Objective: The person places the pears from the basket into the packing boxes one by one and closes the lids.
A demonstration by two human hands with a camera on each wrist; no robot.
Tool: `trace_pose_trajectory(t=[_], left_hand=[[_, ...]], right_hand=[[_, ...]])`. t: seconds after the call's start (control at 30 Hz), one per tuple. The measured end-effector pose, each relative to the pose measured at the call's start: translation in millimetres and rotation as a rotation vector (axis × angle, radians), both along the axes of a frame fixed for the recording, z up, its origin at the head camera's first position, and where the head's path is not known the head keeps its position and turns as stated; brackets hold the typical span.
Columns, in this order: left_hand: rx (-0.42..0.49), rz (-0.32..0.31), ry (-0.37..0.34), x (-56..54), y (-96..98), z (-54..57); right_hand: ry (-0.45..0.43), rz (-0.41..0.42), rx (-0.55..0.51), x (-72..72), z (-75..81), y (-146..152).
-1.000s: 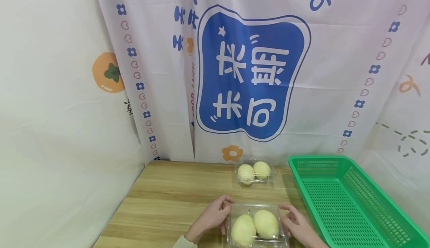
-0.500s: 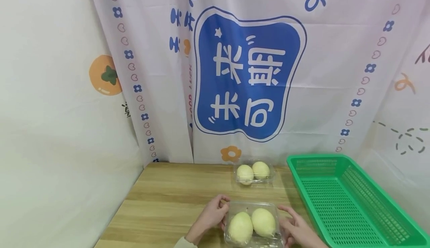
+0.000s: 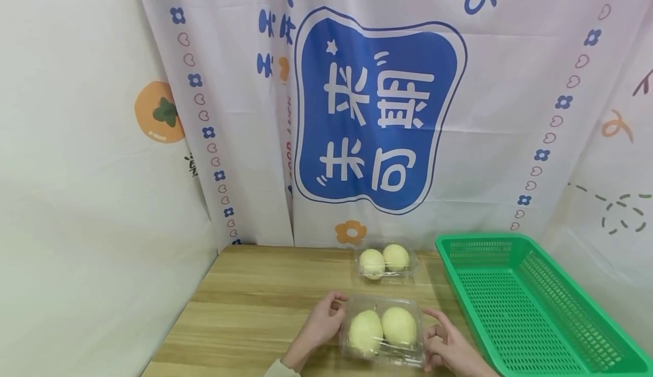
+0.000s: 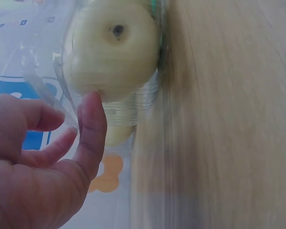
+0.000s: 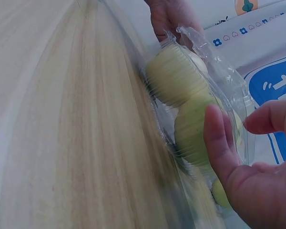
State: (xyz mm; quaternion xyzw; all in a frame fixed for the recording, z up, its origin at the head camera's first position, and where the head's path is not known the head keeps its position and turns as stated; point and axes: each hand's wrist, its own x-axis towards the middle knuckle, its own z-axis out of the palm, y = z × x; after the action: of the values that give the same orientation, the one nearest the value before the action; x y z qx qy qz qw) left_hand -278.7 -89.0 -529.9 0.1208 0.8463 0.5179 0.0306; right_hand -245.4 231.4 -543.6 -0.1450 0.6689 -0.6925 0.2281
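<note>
A clear plastic clamshell box (image 3: 389,303) holds two pale yellow-green pears (image 3: 365,333) near the front of the table. My left hand (image 3: 323,320) pinches the box's left rim, with the thumb against its side wall in the left wrist view. On the opposite side, my right hand (image 3: 445,343) grips the box's right edge between thumb and fingers. The right wrist view shows ribbed clear walls around the pears (image 5: 195,126) and a raised flange along the rim. Whether the lid is fully latched cannot be seen.
A second clear box (image 3: 389,275) with two similar pears stands farther back, by the printed curtain (image 3: 255,195). To the right lies a green perforated plastic basket (image 3: 454,275). The wooden table (image 3: 245,303) extends to the left.
Both hands have shifted the front box slightly away from me and changed its tilt. The rear box and the basket stay in place; the view has shifted slightly.
</note>
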Motion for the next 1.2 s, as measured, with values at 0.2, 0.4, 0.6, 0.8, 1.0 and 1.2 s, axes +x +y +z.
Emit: trace_pose_trajectory(t=[0.2,0.4,0.6,0.8,1.0,1.2], left_hand=[[0.015,-0.026,0.015,0.6,-0.3,0.6],[0.023,-0.092,0.002,3.8,-5.3,1.5],[-0.053,-0.158,0.000,5.1,-11.1,1.6],[-0.035,-0.247,-0.054,5.9,-13.2,1.1],[0.008,-0.287,-0.131,9.6,-12.4,-0.3],[0.014,-0.344,-0.143,10.3,-11.2,-0.1]], right_hand=[[0.063,-0.089,0.022,-4.2,-3.4,-2],[0.064,-0.126,0.011,-4.9,-4.5,-3],[0.019,-0.134,0.027,-2.8,-3.3,-3],[-0.008,-0.135,0.030,-1.5,-5.4,-3],[-0.014,-0.138,0.040,-0.6,-6.3,-1],[-0.012,-0.132,0.028,1.1,-5.4,1]])
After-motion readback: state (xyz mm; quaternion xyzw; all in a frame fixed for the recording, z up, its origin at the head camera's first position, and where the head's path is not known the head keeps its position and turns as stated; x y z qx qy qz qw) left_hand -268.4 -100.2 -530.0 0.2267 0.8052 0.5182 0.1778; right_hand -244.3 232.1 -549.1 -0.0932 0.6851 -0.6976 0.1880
